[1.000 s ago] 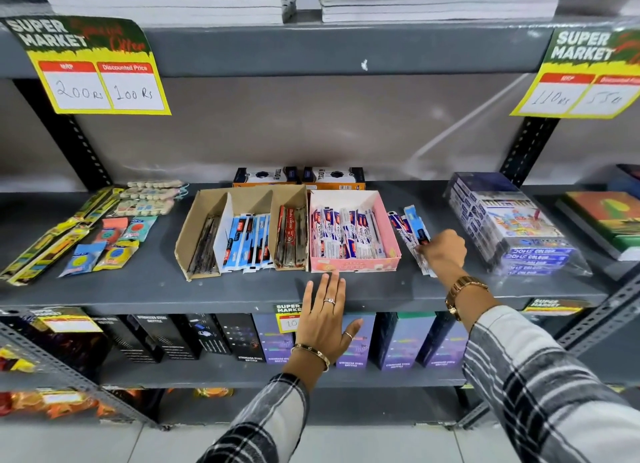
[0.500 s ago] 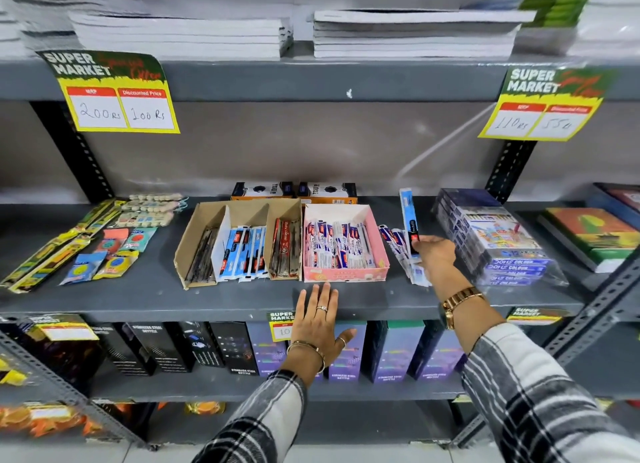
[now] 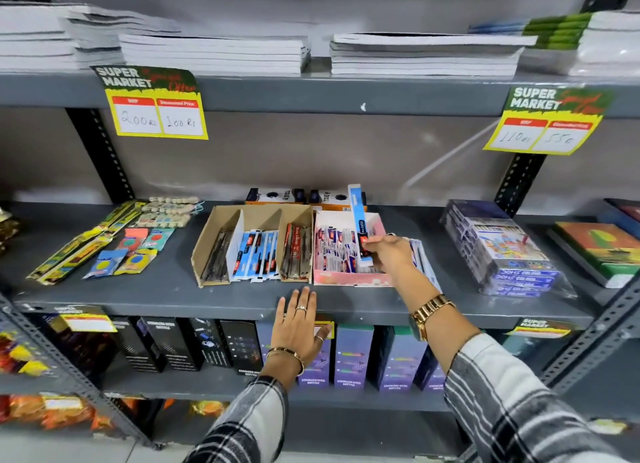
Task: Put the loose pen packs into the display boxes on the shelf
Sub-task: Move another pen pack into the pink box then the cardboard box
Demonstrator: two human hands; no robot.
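Observation:
My right hand holds a blue and white pen pack upright over the pink display box, which is filled with similar packs. A few loose pen packs lie on the grey shelf just right of that box, partly hidden by my wrist. Left of the pink box stands a brown cardboard display box with three compartments of pens. My left hand rests flat with spread fingers on the shelf's front edge, holding nothing.
Yellow pencil packs and erasers lie at the shelf's left. Wrapped colour-pencil boxes and books sit to the right. Two small boxes stand behind the display boxes. Notebooks fill the upper shelf, bottle boxes the lower one.
My right hand picked a pen pack from the loose pile, lifted it upright and carried it left over the pink box. My left hand stayed on the shelf edge.

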